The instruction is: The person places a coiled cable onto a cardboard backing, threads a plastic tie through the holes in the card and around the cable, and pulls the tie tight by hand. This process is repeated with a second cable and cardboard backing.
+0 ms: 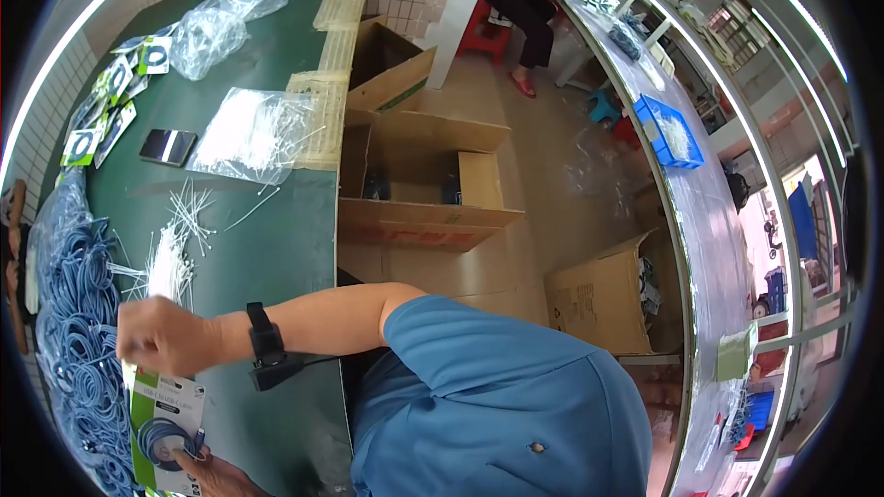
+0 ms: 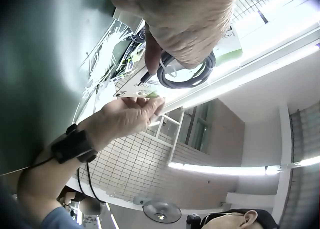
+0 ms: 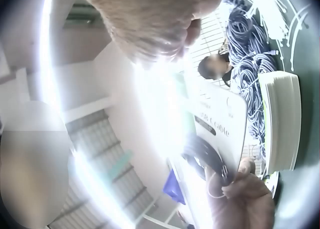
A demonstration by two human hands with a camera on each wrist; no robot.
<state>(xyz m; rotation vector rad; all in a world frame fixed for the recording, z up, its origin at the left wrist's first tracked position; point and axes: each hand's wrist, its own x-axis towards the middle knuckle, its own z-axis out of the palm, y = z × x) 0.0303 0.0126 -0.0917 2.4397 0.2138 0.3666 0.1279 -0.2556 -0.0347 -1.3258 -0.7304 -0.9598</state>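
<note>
My left hand (image 1: 226, 479) holds a white and green packaging card (image 1: 175, 396) by its lower part. A coiled blue-grey USB-C cable (image 1: 164, 442) lies against the card's front, with a thumb over the coil in the left wrist view. A pale tie (image 2: 169, 69) loops round the coil. My right hand (image 1: 166, 336), a black band on its wrist, is at the card's upper end with its fingers curled. In the left wrist view its fingertips (image 2: 156, 103) come together right beside a green part of the card. I cannot tell whether they pinch something.
Many coiled cables (image 1: 87, 313) lie along the table's far side, beside loose white cable ties (image 1: 170, 258). A stack of cards (image 3: 282, 121) stands near them. Further along are a bag of ties (image 1: 258, 133), a phone (image 1: 168, 147) and carded cables (image 1: 110, 110). Cardboard boxes (image 1: 428, 216) stand alongside.
</note>
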